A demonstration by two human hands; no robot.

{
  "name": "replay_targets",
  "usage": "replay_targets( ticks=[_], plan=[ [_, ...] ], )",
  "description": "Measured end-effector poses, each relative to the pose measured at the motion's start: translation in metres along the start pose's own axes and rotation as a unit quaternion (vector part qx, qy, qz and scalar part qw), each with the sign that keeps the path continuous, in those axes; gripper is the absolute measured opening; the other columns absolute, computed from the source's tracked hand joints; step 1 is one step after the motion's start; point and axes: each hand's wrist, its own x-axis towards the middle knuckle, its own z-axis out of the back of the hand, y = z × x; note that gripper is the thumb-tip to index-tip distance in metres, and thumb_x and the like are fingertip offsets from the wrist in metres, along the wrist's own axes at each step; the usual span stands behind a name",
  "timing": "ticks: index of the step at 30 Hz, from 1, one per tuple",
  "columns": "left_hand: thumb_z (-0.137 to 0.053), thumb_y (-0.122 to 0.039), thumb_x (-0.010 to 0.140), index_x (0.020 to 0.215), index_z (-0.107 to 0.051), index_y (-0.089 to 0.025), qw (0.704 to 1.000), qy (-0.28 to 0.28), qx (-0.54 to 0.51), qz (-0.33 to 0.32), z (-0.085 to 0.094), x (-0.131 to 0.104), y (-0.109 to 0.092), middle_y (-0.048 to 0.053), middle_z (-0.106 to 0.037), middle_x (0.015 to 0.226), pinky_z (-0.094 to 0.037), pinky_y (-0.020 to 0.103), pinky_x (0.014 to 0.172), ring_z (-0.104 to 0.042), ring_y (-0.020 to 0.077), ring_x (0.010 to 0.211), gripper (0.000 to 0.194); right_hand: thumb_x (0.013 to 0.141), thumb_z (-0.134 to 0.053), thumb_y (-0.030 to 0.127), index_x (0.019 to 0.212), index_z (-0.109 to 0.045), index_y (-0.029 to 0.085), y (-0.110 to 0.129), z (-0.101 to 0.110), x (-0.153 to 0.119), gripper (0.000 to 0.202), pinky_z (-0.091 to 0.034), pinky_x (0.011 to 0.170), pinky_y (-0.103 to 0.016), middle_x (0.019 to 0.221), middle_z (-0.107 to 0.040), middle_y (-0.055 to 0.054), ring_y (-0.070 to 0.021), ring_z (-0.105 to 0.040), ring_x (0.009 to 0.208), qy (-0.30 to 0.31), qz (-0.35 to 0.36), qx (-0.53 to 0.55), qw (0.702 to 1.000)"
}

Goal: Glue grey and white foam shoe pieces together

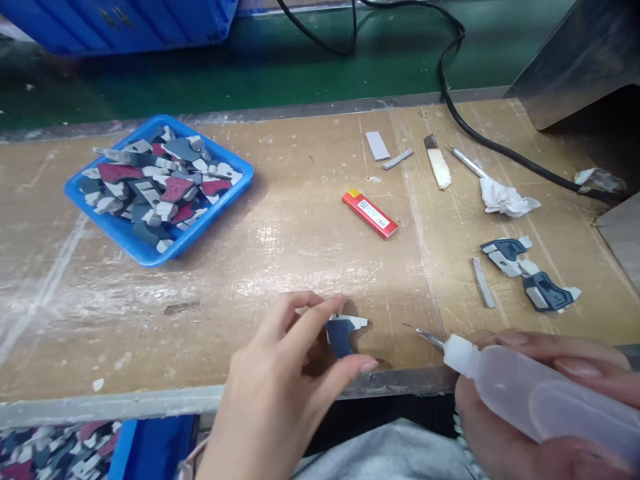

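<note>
Workbench [300, 220]; bottle [525, 393] cropped; hand [280, 387] shadows part [343, 333].

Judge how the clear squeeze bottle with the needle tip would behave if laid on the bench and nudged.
The squeeze bottle looks round, so it would probably roll. Its thin plastic likely dents under the right hand. It seems light.

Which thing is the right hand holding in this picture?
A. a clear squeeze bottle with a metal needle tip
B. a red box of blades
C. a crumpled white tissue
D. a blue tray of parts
A: the right hand grips the clear squeeze bottle, its needle tip pointing toward the small blue-and-white part at the left hand.
</note>
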Motion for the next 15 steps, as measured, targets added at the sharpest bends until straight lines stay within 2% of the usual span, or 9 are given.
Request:
replay_targets(
  ticks=[3, 5, 8, 10, 12, 15],
  plan=[
    [-0.069, -0.043, 0.093, 0.128, -0.061, -0.026, 0.999, -0.03, 0.026, -0.009, -0.005, -0.002, -0.006, 0.004, -0.062, 0.118, -0.059, 0.024, 0.074, -0.068, 0.0162, 0.096, 0.04, 0.072, -0.086, 0.041, 0.094, -0.064, 0.025, 0.006, -0.028, 0.016, 0.035, -0.063, 0.056, -0.041, 0.089, -0.069, -0.006, -0.0305, -0.074, 0.081, 0.0, 0.004, 0.008, 1.0],
    [-0.066, -0.032, 0.097, 0.126, -0.062, -0.025, 0.998, -0.049, 0.017, -0.029, -0.005, -0.003, -0.007, 0.003, -0.062, 0.116, -0.056, 0.025, 0.086, -0.064, 0.0162, 0.104, 0.03, 0.071, -0.086, 0.043, 0.093, -0.063, 0.024, 0.008, -0.036, 0.02, 0.037, -0.063, 0.056, -0.041, 0.087, -0.069, -0.005, -0.0304, -0.074, 0.08, -0.003, 0.003, 0.008, 1.0],
    [-0.062, -0.022, 0.099, 0.121, -0.064, -0.024, 0.998, -0.026, 0.007, -0.064, -0.002, -0.003, -0.004, 0.001, -0.063, 0.113, -0.052, 0.023, 0.09, -0.061, 0.0136, 0.105, 0.022, 0.072, -0.085, 0.044, 0.091, -0.063, 0.024, 0.008, -0.035, 0.02, 0.036, -0.062, 0.055, -0.04, 0.086, -0.068, -0.005, -0.0293, -0.073, 0.077, -0.017, -0.004, 0.003, 1.0],
    [-0.061, -0.019, 0.099, 0.12, -0.065, -0.024, 0.998, -0.018, 0.007, -0.062, -0.002, -0.004, -0.001, 0.0, -0.063, 0.113, -0.052, 0.021, 0.09, -0.061, 0.0128, 0.105, 0.022, 0.075, -0.083, 0.044, 0.09, -0.064, 0.023, 0.009, -0.03, 0.018, 0.032, -0.061, 0.056, -0.038, 0.087, -0.068, -0.005, -0.0268, -0.073, 0.077, -0.044, -0.018, 0.001, 0.999],
    [-0.063, -0.016, 0.097, 0.117, -0.066, -0.024, 0.998, -0.039, -0.011, -0.042, -0.004, -0.007, 0.001, 0.0, -0.063, 0.114, -0.052, 0.02, 0.091, -0.062, 0.0124, 0.106, 0.021, 0.077, -0.082, 0.044, 0.089, -0.065, 0.023, 0.008, -0.026, 0.016, 0.03, -0.061, 0.056, -0.036, 0.086, -0.068, -0.004, -0.0254, -0.072, 0.076, -0.056, -0.026, 0.0, 0.998],
    [-0.066, -0.011, 0.094, 0.111, -0.067, -0.022, 0.995, -0.091, -0.049, -0.013, -0.01, -0.016, -0.001, 0.0, -0.064, 0.114, -0.053, 0.018, 0.091, -0.064, 0.011, 0.104, 0.02, 0.08, -0.079, 0.045, 0.091, -0.066, 0.023, 0.006, -0.023, 0.012, 0.028, -0.06, 0.051, -0.036, 0.083, -0.069, -0.005, -0.0254, -0.072, 0.07, -0.009, -0.01, -0.001, 1.0]
  ],
)
